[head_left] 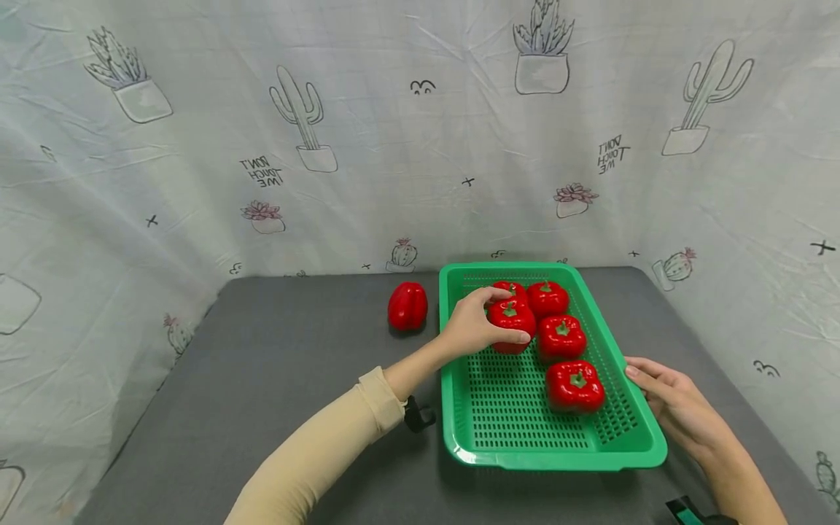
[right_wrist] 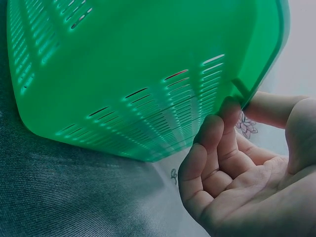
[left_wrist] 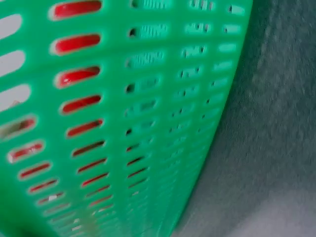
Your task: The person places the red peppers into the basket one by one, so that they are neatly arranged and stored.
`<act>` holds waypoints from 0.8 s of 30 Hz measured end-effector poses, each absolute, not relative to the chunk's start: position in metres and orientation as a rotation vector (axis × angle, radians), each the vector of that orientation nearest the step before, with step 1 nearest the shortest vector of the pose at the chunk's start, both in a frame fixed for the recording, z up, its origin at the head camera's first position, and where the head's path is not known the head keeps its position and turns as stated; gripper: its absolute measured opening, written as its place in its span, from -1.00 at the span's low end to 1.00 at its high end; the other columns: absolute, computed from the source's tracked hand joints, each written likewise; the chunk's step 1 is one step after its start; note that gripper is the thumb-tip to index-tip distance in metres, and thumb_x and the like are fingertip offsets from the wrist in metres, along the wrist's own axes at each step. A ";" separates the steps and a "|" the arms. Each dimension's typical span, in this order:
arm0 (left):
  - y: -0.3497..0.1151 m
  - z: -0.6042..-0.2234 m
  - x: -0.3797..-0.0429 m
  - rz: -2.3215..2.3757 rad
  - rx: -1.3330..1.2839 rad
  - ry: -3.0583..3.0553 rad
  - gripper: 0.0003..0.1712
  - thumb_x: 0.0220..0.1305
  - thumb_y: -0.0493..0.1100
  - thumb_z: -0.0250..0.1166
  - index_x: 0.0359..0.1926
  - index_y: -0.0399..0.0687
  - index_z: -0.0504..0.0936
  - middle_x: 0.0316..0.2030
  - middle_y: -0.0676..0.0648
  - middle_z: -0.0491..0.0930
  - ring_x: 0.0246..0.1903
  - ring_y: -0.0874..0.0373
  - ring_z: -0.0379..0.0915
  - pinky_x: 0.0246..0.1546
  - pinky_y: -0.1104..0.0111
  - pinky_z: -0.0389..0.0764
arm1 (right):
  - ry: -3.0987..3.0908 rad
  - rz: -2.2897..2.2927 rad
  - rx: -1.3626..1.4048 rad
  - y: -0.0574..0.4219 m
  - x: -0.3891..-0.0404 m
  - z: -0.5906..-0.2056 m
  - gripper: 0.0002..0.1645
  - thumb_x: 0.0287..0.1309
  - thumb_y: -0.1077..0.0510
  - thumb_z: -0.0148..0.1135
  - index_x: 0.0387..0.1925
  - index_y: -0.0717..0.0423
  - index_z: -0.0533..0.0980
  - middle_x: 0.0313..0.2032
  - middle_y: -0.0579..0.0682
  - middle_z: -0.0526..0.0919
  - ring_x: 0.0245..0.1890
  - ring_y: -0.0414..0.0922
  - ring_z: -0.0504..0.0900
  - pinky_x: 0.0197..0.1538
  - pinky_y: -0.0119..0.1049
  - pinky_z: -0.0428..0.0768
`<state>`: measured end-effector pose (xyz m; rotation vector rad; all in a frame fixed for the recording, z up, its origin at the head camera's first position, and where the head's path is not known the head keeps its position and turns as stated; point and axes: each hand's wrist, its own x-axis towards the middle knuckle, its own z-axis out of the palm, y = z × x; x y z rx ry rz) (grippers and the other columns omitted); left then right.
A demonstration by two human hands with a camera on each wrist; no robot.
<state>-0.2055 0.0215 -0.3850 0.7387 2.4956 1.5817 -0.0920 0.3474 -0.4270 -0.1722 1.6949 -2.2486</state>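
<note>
My left hand (head_left: 474, 325) reaches over the green plastic basket (head_left: 551, 459) and grips a red bell pepper (head_left: 514, 319) between thumb and fingers. Part of another bell pepper (head_left: 504, 286) shows just behind it. Along the basket's right side sit more red bell peppers, at the back (head_left: 548, 298), in the middle (head_left: 561, 337) and nearer the front (head_left: 576, 386). On the right, my right hand (head_left: 685, 408) pinches the basket's rim, thumb on one side and fingertips underneath in the right wrist view. The left wrist view shows only the slotted basket wall (left_wrist: 116, 113), with the left hand out of sight.
One red bell pepper (head_left: 407, 306) lies on its side on the grey table (head_left: 262, 379), left of the basket. A pale curtain with cactus drawings (head_left: 394, 146) hangs behind and beside the table. Dark wrist straps (head_left: 418, 415) show near the sleeve.
</note>
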 end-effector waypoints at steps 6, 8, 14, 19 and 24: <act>0.025 -0.389 -0.204 1.513 0.737 2.509 -0.18 -0.06 0.02 0.61 0.24 -0.05 0.51 0.00 0.14 0.53 -0.14 0.29 0.45 -0.24 0.44 0.57 | 1.697 -2.241 -0.186 0.346 -0.091 -0.426 -0.61 0.53 0.26 -0.15 0.11 0.00 0.58 -0.09 0.03 0.70 -0.13 -0.07 0.69 -0.11 -0.14 0.66; 0.027 -0.390 -0.205 1.477 0.745 2.515 -0.18 -0.06 0.02 0.61 0.24 -0.06 0.51 0.00 0.11 0.53 -0.12 0.29 0.43 -0.24 0.43 0.57 | 1.700 -2.240 -0.194 0.345 -0.091 -0.426 -0.61 0.53 0.26 -0.16 0.12 0.01 0.57 -0.09 0.03 0.70 -0.13 -0.08 0.69 -0.11 -0.15 0.66; 0.031 -0.395 -0.203 1.353 0.733 2.554 -0.16 -0.06 0.04 0.60 0.26 -0.05 0.50 0.13 0.09 0.49 0.07 0.22 0.35 -0.13 0.41 0.54 | 1.707 -2.233 -0.180 0.343 -0.090 -0.426 -0.61 0.53 0.26 -0.15 0.09 0.00 0.58 -0.12 0.03 0.71 -0.15 -0.07 0.70 -0.12 -0.14 0.66; 0.034 -0.396 -0.203 1.250 0.698 2.588 -0.16 -0.07 0.04 0.61 0.24 -0.07 0.49 0.14 0.06 0.48 0.13 0.17 0.34 -0.06 0.37 0.53 | 1.713 -2.230 -0.168 0.342 -0.090 -0.425 -0.62 0.53 0.25 -0.14 0.09 -0.01 0.59 -0.12 0.03 0.71 -0.15 -0.07 0.70 -0.11 -0.14 0.66; 0.034 -0.397 -0.203 1.200 0.683 2.576 -0.17 -0.08 0.03 0.62 0.21 -0.11 0.49 0.10 0.02 0.49 0.10 0.15 0.35 -0.06 0.38 0.53 | 1.716 -2.237 -0.150 0.341 -0.089 -0.425 -0.62 0.53 0.25 -0.13 0.07 -0.01 0.60 -0.13 0.03 0.71 -0.16 -0.07 0.70 -0.13 -0.15 0.66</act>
